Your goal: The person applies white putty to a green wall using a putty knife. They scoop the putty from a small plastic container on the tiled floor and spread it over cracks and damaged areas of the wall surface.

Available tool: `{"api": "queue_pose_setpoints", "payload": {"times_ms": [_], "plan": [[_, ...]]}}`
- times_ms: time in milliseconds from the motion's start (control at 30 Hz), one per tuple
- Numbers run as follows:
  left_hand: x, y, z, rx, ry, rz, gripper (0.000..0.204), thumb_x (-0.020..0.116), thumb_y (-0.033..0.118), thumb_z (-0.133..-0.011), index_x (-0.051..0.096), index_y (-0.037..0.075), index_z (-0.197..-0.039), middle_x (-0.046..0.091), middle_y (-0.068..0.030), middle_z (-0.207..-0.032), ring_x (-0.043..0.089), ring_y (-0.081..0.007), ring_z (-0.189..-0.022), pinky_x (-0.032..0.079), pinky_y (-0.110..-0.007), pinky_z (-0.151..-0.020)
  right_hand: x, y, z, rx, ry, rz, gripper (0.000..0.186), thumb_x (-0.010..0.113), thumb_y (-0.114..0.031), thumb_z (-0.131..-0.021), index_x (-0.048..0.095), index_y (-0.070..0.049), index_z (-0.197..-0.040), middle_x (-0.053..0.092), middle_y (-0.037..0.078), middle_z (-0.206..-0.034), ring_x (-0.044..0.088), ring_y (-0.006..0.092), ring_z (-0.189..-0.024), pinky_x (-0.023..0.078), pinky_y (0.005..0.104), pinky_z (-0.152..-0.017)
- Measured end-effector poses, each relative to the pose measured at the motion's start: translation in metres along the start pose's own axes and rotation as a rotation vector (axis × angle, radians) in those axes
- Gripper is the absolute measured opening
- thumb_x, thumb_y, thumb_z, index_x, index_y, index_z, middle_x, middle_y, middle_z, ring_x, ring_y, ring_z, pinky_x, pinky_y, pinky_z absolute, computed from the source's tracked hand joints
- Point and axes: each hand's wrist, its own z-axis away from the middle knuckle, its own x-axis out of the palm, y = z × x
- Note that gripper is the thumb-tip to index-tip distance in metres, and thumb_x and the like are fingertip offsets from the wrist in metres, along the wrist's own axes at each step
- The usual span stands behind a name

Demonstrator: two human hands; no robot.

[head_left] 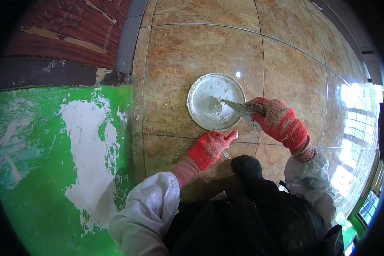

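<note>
A round pan (200,85) smeared with white filler lies on the brown tiled floor. My right hand (279,121), in a red glove, grips a metal putty knife (239,107) whose blade tip dips into a lump of white filler (213,103) in the pan. My left hand (209,148), also in a red glove, is closed near the pan's near rim, one finger pointing at it; a small pale thing (226,154) shows just beside it, and I cannot tell if the hand holds it.
A green wall (42,179) with white filler patches (91,149) fills the left. Above it runs dark red panelling (68,30). Glossy floor tiles (294,51) reflect a window at right. My dark-trousered knee (247,166) sits between my forearms.
</note>
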Motion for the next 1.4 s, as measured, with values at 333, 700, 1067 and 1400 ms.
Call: {"api": "queue_pose_setpoints", "payload": {"times_ms": [333,700,1067,1400], "plan": [[-0.043,-0.053,-0.022,-0.332,0.518,0.095,0.062,0.065,0.022,-0.082,0.038,0.011,-0.138,0.060,-0.0138,-0.097,0.058,-0.0280,-0.090,0.047,-0.037,-0.081,0.002,-0.007,-0.003,0.005,-0.059,0.008,0.026,0.057,-0.015,-0.082,0.060,-0.009,-0.107,0.065,0.016,-0.085,0.064,0.0345,-0.082,0.051,0.0424,-0.071],[-0.037,-0.080,-0.028,-0.697,0.396,0.396,0.067,0.068,0.021,-0.078,0.039,0.008,-0.137,0.053,-0.0210,-0.116,0.051,-0.0360,-0.108,0.041,-0.044,-0.093,0.013,-0.028,-0.004,-0.020,-0.072,0.166,0.027,0.059,-0.015,-0.082,0.059,-0.009,-0.108,0.065,0.018,-0.086,0.063,0.0360,-0.080,0.050,0.0449,-0.067],[-0.035,-0.086,-0.034,-0.671,0.361,0.423,0.063,0.065,0.025,-0.080,0.041,0.010,-0.136,0.051,-0.0208,-0.121,0.049,-0.0350,-0.113,0.041,-0.044,-0.094,0.039,-0.038,-0.018,-0.177,0.001,0.406,0.018,0.054,-0.013,-0.082,0.061,-0.004,-0.096,0.063,0.019,-0.075,0.062,0.0360,-0.072,0.049,0.0448,-0.064],[-0.028,-0.087,-0.033,-0.674,0.423,0.590,0.062,0.065,0.022,-0.081,0.041,0.011,-0.137,0.051,-0.0172,-0.122,0.048,-0.0334,-0.114,0.040,-0.042,-0.095,0.019,-0.058,-0.028,-0.106,0.043,0.331,0.018,0.054,-0.014,-0.082,0.062,-0.003,-0.093,0.064,0.022,-0.082,0.062,0.0387,-0.080,0.049,0.0460,-0.071]]}}
